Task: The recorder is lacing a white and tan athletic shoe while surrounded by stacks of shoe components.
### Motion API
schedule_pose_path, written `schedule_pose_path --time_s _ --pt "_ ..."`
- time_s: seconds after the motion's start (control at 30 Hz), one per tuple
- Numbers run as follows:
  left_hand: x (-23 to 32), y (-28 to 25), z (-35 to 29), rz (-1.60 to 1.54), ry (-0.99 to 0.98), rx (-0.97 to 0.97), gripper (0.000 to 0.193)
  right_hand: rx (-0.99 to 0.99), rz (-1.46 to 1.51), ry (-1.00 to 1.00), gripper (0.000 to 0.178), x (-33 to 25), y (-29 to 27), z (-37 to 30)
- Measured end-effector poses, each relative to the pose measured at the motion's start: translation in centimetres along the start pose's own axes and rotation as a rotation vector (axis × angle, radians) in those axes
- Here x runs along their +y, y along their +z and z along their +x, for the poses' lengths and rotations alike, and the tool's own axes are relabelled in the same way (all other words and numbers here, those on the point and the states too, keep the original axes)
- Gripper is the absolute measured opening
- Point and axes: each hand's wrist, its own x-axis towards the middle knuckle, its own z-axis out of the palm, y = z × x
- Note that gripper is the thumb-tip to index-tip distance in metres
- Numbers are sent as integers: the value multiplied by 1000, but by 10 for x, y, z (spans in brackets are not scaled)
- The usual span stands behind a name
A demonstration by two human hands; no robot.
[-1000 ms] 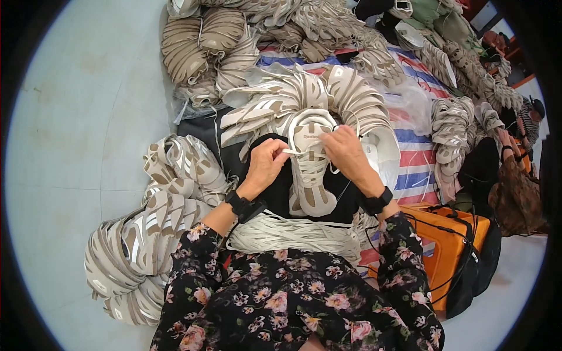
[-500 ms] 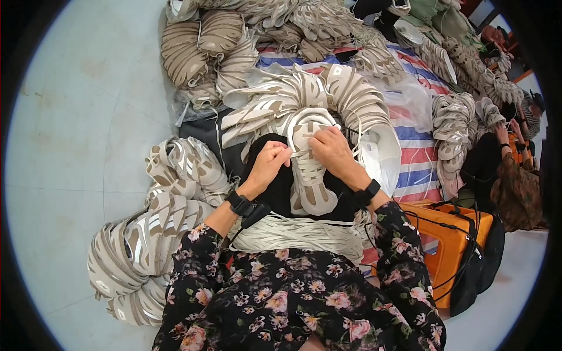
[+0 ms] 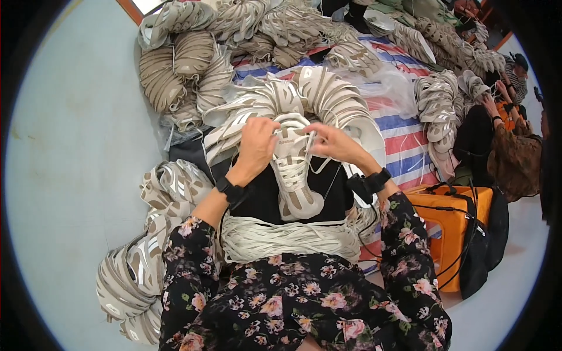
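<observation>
A beige and white sneaker upper (image 3: 294, 190) lies in my lap, its toe toward me, with a pale shoelace (image 3: 290, 169) threaded across its front. My left hand (image 3: 256, 146) is closed at the left edge of the collar, its fingertips pressed against the upper. On the opposite edge, my right hand (image 3: 338, 144) pinches a loose stretch of the lace near the top eyelets; its fingers are slightly blurred. A loop of that lace hangs below the right hand. Across my lap, nearer to me, lies a thick bundle of pale laces (image 3: 290, 238).
Stacked uppers (image 3: 328, 93) curve just beyond my hands; more piles (image 3: 132, 284) stand at left and far back. A striped sheet (image 3: 404, 146) covers the floor at right, beside an orange plastic stool (image 3: 448, 234) with cables. A co-worker (image 3: 509, 158) sits at far right.
The view has shifted somewhat. My left hand has risen to the top of the collar. My right hand has moved off the tongue to the right edge, drawing out some lace.
</observation>
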Motion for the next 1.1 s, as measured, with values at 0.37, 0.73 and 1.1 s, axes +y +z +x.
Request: schedule_pose_path --time_s 0.37,0.73,1.1 --pt "18 43 1 -8 219 -221 16 67 -779 -441 38 30 -6 6" --pt "-9 -34 -3 412 72 -20 8 38 -336 -213 33 31 -20 17" --pt "-69 -93 -98 151 -258 -106 27 687 -720 -643 21 13 -11 -22"
